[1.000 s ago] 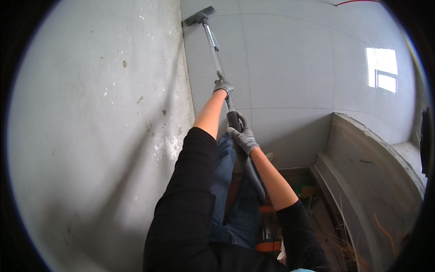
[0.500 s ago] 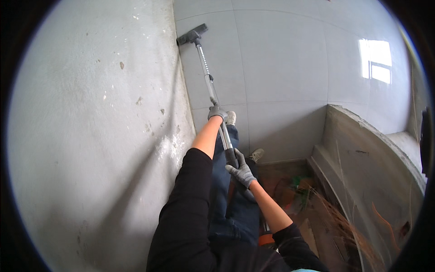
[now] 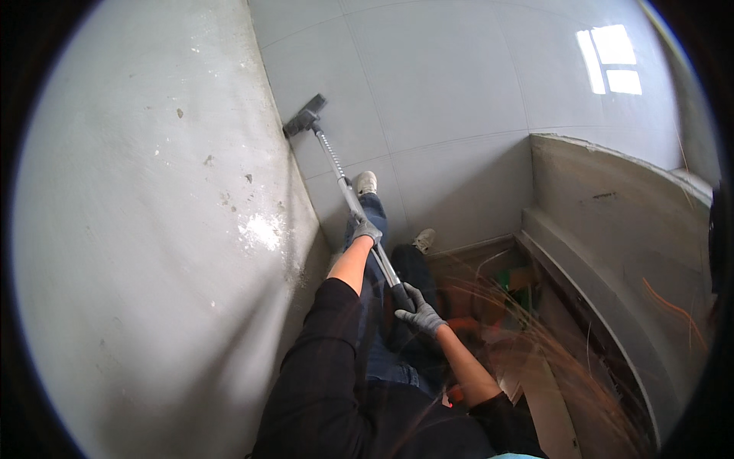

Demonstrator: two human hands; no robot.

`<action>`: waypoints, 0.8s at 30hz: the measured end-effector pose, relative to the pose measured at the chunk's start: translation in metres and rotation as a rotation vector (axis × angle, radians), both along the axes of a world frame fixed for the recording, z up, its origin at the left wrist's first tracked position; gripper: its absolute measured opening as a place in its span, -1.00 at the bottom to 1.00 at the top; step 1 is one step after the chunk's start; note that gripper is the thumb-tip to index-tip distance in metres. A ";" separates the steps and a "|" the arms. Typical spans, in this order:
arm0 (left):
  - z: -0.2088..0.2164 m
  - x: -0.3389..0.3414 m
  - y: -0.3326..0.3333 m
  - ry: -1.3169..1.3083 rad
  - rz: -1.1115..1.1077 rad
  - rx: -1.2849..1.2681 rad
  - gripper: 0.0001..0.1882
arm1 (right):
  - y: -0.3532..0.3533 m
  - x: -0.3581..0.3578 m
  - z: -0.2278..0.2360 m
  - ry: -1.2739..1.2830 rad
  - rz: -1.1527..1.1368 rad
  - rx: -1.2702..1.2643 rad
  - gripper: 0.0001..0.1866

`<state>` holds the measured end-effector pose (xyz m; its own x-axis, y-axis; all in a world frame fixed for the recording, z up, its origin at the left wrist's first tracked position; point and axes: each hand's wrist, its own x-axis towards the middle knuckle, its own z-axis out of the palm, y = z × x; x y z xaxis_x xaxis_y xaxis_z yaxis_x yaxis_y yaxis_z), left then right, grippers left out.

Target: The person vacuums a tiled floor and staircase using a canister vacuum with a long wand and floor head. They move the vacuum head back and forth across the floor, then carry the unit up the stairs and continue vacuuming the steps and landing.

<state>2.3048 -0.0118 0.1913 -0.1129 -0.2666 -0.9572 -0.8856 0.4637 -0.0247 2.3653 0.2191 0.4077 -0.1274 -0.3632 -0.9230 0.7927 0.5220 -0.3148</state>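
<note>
A vacuum cleaner wand (image 3: 333,160), silver and ribbed in its upper stretch, slants from my body to the far left. Its dark flat floor head (image 3: 305,116) rests on the grey tiles, one end against the foot of the left wall. My left hand (image 3: 365,229), in a grey glove, is closed round the middle of the tube. Nearer to me, my right hand (image 3: 420,312), gloved alike, grips the black handle (image 3: 402,297) at the wand's near end. The hose beyond the handle is hard to make out.
A rough, pale wall (image 3: 168,214) runs along the left. Large grey tiles (image 3: 443,92) cover the floor ahead. On the right stands a low concrete wall (image 3: 612,183). Dark boards and blurred clutter (image 3: 520,294) lie beside my right arm. My light shoes (image 3: 367,183) stand on the tiles.
The floor head has come back toward me along the wall's foot. Both hands have drawn the wand nearer and keep their grip. The whole view has shifted a little.
</note>
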 end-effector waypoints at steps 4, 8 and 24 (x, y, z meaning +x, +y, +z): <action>-0.001 0.044 0.052 0.021 0.037 0.030 0.26 | 0.056 0.048 -0.009 0.145 0.008 -0.077 -0.08; -0.011 0.091 0.121 0.031 0.076 0.087 0.25 | 0.132 0.087 -0.014 0.169 0.072 -0.103 -0.06; 0.030 0.220 0.341 0.276 0.503 0.087 0.14 | 0.295 0.146 0.103 0.144 0.045 0.135 -0.10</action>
